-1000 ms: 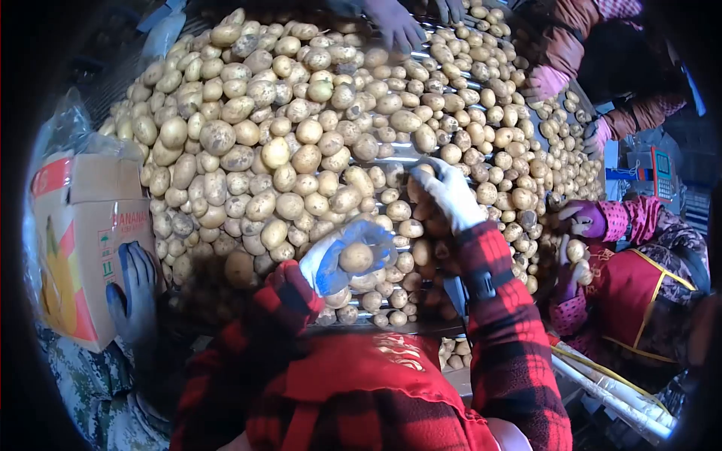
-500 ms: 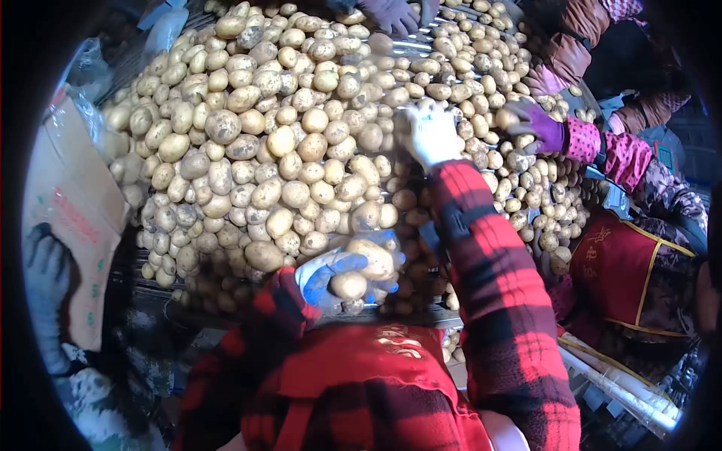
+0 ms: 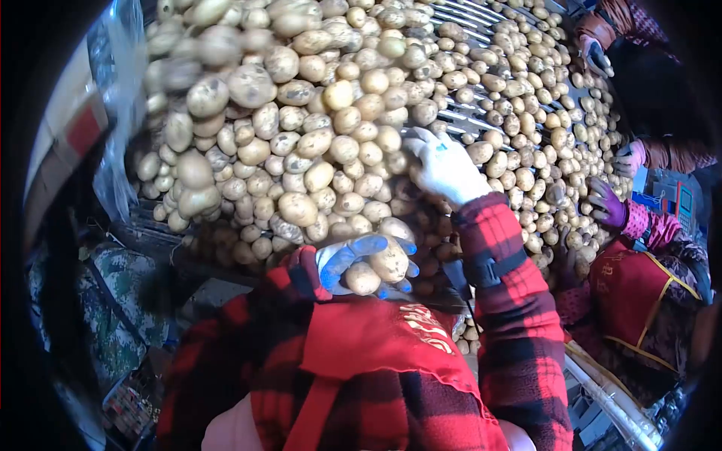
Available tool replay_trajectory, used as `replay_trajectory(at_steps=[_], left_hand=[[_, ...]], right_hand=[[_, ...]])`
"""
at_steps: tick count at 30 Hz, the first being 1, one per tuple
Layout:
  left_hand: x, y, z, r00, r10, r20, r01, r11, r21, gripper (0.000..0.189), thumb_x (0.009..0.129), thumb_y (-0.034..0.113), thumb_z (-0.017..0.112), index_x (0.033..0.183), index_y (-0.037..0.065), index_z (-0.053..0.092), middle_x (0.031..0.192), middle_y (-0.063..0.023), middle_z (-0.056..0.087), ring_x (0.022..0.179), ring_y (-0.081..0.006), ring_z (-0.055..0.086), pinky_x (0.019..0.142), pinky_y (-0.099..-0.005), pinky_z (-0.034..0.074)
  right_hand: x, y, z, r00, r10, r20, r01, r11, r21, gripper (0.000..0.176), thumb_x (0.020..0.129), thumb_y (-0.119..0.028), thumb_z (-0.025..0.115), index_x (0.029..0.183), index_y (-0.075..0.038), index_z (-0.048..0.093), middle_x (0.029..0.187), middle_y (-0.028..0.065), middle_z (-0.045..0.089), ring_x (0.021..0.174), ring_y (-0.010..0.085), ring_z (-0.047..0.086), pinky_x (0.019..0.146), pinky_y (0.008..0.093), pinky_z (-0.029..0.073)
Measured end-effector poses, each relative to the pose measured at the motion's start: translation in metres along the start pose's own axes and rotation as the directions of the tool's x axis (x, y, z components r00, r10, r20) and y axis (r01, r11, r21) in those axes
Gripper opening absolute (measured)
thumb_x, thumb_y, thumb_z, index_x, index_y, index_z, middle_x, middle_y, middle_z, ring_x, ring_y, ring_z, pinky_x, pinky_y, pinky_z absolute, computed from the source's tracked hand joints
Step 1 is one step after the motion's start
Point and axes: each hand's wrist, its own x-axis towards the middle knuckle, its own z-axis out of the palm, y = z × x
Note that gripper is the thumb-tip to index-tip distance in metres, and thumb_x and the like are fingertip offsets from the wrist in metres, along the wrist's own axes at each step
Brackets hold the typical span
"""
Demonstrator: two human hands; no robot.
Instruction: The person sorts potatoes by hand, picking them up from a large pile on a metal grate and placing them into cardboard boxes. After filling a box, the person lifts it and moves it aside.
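Note:
My left hand point(image 3: 350, 258), in a white and blue glove, is closed around a few potatoes point(image 3: 389, 261) near the front edge of the heap, close to my red apron. A smaller potato point(image 3: 362, 278) rests at its palm side. In a white glove, my right hand point(image 3: 445, 165) reaches onto the heap, palm down. Its fingers are apart and slightly bent beside a pale potato point(image 3: 387, 139); nothing shows in its grasp, though the underside is hidden. Loose potatoes point(image 3: 298, 209) of mixed sizes, many with dirt patches, lie thickly around both hands.
Metal rollers point(image 3: 470, 113) show between the potatoes. At right, a co-worker's purple-gloved hand point(image 3: 608, 203) and another person's hands point(image 3: 594, 56) are at the heap. Clear plastic sheeting point(image 3: 120, 105) hangs at left. A white rail point(image 3: 613, 402) runs at lower right.
The view has shifted. My right hand still lies on the heap, its glove now sharper. The left hand keeps its potatoes. The co-worker's purple glove has moved away from my right hand.

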Motion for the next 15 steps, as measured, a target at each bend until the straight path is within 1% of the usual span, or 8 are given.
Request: replay_trajectory(at_steps=[1, 4, 5, 6, 7, 10, 11, 15], left_hand=[[-0.01, -0.015, -0.02, 0.993, 0.114, 0.03, -0.118, 0.947, 0.298, 0.057, 0.111, 0.042, 0.046, 0.151, 0.002, 0.048, 0.133, -0.0177, 0.068, 0.11, -0.0282, 0.069, 0.094, -0.0392, 0.056], [-0.03, -0.025, -0.026, 0.995, 0.06, -0.078, -0.038, 0.966, 0.256, 0.055, 0.111, 0.042, 0.044, 0.146, 0.001, 0.053, 0.12, -0.0175, 0.071, 0.092, -0.0254, 0.069, 0.085, -0.0373, 0.056], [-0.04, -0.024, -0.029, 0.995, 0.035, -0.089, -0.014, 0.975, 0.221, 0.054, 0.111, 0.042, 0.043, 0.146, 0.001, 0.053, 0.118, -0.0174, 0.071, 0.09, -0.0247, 0.068, 0.084, -0.0366, 0.056], [-0.052, -0.018, -0.029, 0.997, 0.002, -0.082, 0.009, 0.991, 0.134, 0.054, 0.111, 0.042, 0.044, 0.145, 0.001, 0.054, 0.115, -0.0172, 0.071, 0.089, -0.0237, 0.068, 0.083, -0.036, 0.055], [-0.064, -0.011, -0.028, 0.997, -0.03, -0.075, 0.034, 0.998, 0.047, 0.054, 0.111, 0.042, 0.045, 0.144, 0.0, 0.054, 0.111, -0.017, 0.071, 0.087, -0.0226, 0.067, 0.082, -0.0354, 0.055], [-0.096, 0.013, -0.03, 0.986, -0.076, -0.148, 0.11, 0.965, 0.24, 0.053, 0.11, 0.04, 0.047, 0.14, -0.003, 0.057, 0.114, -0.0163, 0.071, 0.09, -0.0234, 0.067, 0.085, -0.0366, 0.054], [-0.101, 0.007, -0.051, 0.997, -0.056, -0.06, 0.071, 0.957, 0.28, 0.054, 0.109, 0.039, 0.049, 0.142, -0.003, 0.057, 0.117, -0.016, 0.072, 0.097, -0.0244, 0.068, 0.088, -0.0374, 0.054], [-0.128, 0.032, -0.073, 0.919, -0.383, -0.095, 0.394, 0.876, 0.279, 0.057, 0.101, 0.036, 0.064, 0.143, -0.002, 0.058, 0.123, -0.014, 0.071, 0.111, -0.0248, 0.068, 0.096, -0.0359, 0.053]], right_hand=[[-0.007, -0.011, -0.013, 0.998, 0.058, 0.032, -0.057, 0.997, -0.049, 0.038, 0.089, -0.019, 0.065, 0.125, -0.009, 0.071, 0.135, 0.0162, 0.066, 0.11, 0.0419, 0.066, 0.096, 0.0497, 0.056], [-0.029, -0.014, -0.026, 0.983, 0.181, 0.037, -0.176, 0.98, -0.096, 0.033, 0.089, -0.021, 0.066, 0.12, -0.01, 0.073, 0.125, 0.0164, 0.07, 0.11, 0.0402, 0.067, 0.094, 0.0506, 0.056], [-0.038, -0.022, -0.031, 0.989, 0.108, -0.097, -0.125, 0.974, -0.188, 0.02, 0.09, -0.019, 0.064, 0.105, -0.01, 0.074, 0.112, 0.015, 0.07, 0.106, 0.0402, 0.066, 0.084, 0.0529, 0.056], [-0.044, -0.033, -0.036, 0.983, 0.16, -0.093, -0.174, 0.968, -0.178, 0.027, 0.087, -0.017, 0.068, 0.111, -0.009, 0.073, 0.112, 0.0156, 0.07, 0.106, 0.0405, 0.066, 0.084, 0.053, 0.056], [-0.042, -0.055, -0.049, 0.984, 0.102, -0.149, -0.11, 0.993, -0.047, 0.031, 0.085, -0.017, 0.069, 0.115, -0.009, 0.072, 0.113, 0.0159, 0.069, 0.107, 0.0399, 0.065, 0.083, 0.0526, 0.055], [-0.023, -0.131, -0.069, 0.984, -0.11, -0.138, 0.129, 0.982, 0.138, 0.052, 0.084, -0.021, 0.076, 0.133, -0.006, 0.066, 0.131, 0.024, 0.067, 0.112, 0.0408, 0.067, 0.092, 0.0508, 0.057], [-0.019, -0.153, -0.056, 0.978, -0.184, -0.099, 0.197, 0.969, 0.149, 0.053, 0.083, -0.021, 0.076, 0.133, -0.007, 0.066, 0.132, 0.0247, 0.065, 0.112, 0.0417, 0.067, 0.091, 0.051, 0.057], [-0.004, -0.207, 0.039, 0.956, -0.294, -0.01, 0.294, 0.955, -0.026, 0.049, 0.08, -0.019, 0.075, 0.128, -0.012, 0.066, 0.132, 0.0239, 0.06, 0.108, 0.0413, 0.064, 0.088, 0.0503, 0.056]])
